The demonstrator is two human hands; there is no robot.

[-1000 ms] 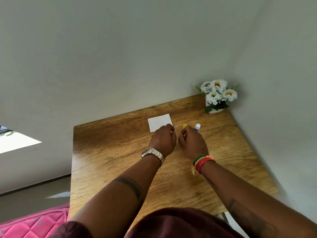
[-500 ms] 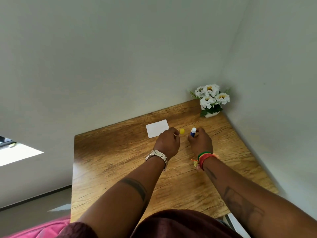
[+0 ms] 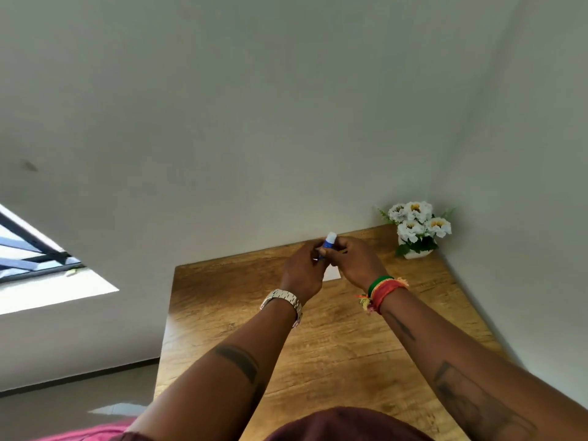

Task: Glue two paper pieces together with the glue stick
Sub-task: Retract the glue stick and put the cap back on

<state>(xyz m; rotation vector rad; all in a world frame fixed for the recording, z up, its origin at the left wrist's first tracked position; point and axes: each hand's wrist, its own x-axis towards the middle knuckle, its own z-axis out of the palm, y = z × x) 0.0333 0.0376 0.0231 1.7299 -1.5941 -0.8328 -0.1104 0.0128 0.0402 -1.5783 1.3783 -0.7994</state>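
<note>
The glue stick [image 3: 328, 243] is held above the far part of the wooden table [image 3: 222, 300], its long axis nearly upright, white end up and leaning slightly right. Both hands pinch it: the right hand [image 3: 358, 261] around its blue body, the left hand [image 3: 302, 273] at its lower end. A corner of white paper [image 3: 332, 274] shows below them.

my left hand [image 3: 300, 275] raised, fingers curled, grip closed | my right hand [image 3: 356, 262] at 3 o'clock, touching it, grip pinching | both forearms outstretched
</note>
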